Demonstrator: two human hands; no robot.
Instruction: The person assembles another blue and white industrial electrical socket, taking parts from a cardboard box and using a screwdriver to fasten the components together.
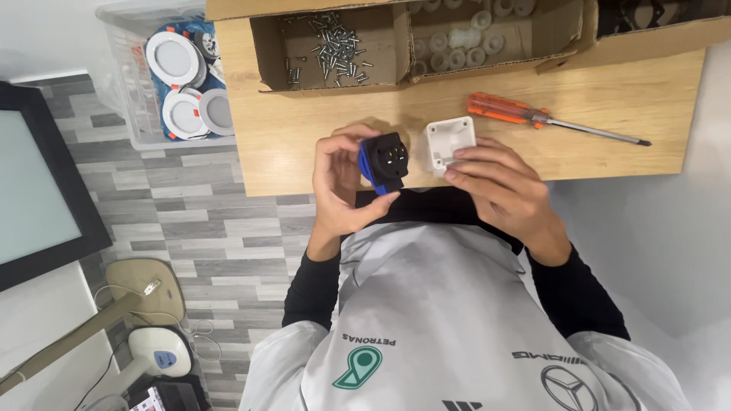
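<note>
Your left hand (343, 186) grips a black square socket insert (387, 160) with a blue rear part, its face showing metal contacts, held above the near edge of the wooden table (304, 129). Your right hand (499, 183) pinches a white square box housing (451, 142), open side up, just beside the insert. An orange-handled screwdriver (533, 116) lies beyond.

Matt black-and-blue plastic socket insert (387, 160), smooth white plastic box (449, 142), pale wood-grain table (304, 129), shiny metal screws (331, 47).
</note>
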